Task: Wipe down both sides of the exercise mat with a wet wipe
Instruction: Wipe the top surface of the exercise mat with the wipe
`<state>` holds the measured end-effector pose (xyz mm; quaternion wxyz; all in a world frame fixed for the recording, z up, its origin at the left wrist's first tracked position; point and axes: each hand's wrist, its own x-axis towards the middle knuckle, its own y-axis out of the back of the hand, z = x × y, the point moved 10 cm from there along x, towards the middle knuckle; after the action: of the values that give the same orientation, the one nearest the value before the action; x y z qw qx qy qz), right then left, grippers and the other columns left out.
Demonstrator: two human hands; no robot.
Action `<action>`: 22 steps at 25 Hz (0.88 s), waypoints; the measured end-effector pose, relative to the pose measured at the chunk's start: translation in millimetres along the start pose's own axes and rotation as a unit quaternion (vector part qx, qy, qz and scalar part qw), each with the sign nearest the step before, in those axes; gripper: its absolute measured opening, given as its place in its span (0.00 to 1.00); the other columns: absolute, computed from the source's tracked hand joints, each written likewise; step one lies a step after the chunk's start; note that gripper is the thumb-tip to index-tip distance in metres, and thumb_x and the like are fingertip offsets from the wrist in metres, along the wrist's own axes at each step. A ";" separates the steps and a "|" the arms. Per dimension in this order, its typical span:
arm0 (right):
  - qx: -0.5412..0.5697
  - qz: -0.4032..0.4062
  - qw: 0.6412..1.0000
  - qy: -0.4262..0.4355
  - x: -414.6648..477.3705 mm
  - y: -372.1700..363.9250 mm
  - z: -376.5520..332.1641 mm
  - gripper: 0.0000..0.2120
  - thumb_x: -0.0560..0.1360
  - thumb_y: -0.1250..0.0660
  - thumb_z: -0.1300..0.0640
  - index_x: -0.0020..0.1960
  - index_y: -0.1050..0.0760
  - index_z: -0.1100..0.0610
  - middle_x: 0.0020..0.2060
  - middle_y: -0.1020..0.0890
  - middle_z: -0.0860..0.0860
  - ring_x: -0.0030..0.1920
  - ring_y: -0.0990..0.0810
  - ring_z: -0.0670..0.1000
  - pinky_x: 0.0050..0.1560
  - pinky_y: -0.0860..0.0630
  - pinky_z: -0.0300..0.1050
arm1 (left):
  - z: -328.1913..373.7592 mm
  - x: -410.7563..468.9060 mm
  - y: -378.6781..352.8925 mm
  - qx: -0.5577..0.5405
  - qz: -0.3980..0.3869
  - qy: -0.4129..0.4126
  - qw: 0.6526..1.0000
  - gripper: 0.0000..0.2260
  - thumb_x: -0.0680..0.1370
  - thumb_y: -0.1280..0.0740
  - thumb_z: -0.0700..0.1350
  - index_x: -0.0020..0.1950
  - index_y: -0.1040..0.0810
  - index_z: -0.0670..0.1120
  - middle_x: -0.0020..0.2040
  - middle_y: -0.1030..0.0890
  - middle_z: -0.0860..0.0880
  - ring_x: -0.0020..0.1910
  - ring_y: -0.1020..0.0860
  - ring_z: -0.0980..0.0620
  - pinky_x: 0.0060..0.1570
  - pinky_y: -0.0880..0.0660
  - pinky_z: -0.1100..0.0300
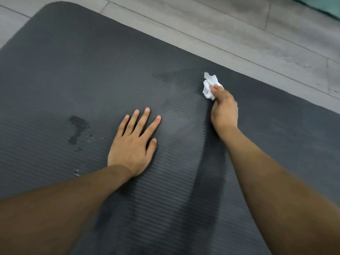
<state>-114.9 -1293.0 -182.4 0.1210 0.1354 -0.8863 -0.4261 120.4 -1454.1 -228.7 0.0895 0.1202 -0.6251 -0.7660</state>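
Observation:
A dark grey ribbed exercise mat (82, 70) lies flat on the floor and fills most of the view. My left hand (133, 144) rests palm down on the mat near its middle, fingers spread. My right hand (223, 109) holds a crumpled white wet wipe (209, 86) against the mat, further away and to the right. A darker damp streak (207, 162) runs along the mat beside my right forearm. A small wet puddle (77, 128) with a few droplets sits to the left of my left hand.
Grey wood-look floor planks (220, 21) lie beyond the mat's far edge. A teal object (329, 5) shows at the top right corner. The mat's rounded corner (53, 8) is at the top left.

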 end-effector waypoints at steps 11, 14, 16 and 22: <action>-0.041 -0.076 0.995 0.047 -79.8 -18.4 -38.5 0.18 0.80 0.43 0.63 0.67 0.24 0.55 0.67 0.24 0.51 0.69 0.28 0.52 0.70 0.36 0.42 | -7.4 -12.5 9.7 -0.065 -0.096 -0.040 0.992 0.29 0.84 0.40 0.50 0.83 0.45 0.51 0.84 0.49 0.44 0.83 0.50 0.42 0.81 0.54 0.50; -0.015 -0.044 0.999 -0.012 -84.3 -14.4 -42.9 0.14 0.82 0.45 0.57 0.58 0.22 0.55 0.56 0.20 0.48 0.58 0.22 0.51 0.55 0.31 0.39 | -0.4 -83.8 13.2 -0.042 -0.068 -0.074 0.994 0.27 0.81 0.39 0.43 0.81 0.37 0.44 0.81 0.40 0.39 0.81 0.41 0.39 0.80 0.45 0.47; 0.013 -0.061 0.997 0.044 -127.2 -42.1 -80.4 0.14 0.80 0.45 0.58 0.55 0.21 0.57 0.55 0.19 0.50 0.56 0.22 0.48 0.53 0.31 0.38 | -6.2 -138.1 13.5 -0.059 -0.043 -0.066 0.995 0.26 0.80 0.41 0.43 0.79 0.35 0.43 0.80 0.37 0.40 0.80 0.40 0.40 0.79 0.42 0.45; -0.045 -0.192 0.933 0.299 -224.5 -79.7 -121.3 0.19 0.79 0.44 0.63 0.67 0.24 0.60 0.68 0.25 0.56 0.70 0.29 0.54 0.73 0.38 0.42 | -56.1 -240.8 16.7 -0.081 -0.018 0.056 0.995 0.28 0.82 0.44 0.49 0.82 0.41 0.42 0.83 0.42 0.43 0.82 0.44 0.43 0.81 0.47 0.46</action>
<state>145.7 -1351.4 -193.7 0.3026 0.4188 -0.7457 -0.4207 366.8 -1440.8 -205.6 0.1199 0.1669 -0.5528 -0.8076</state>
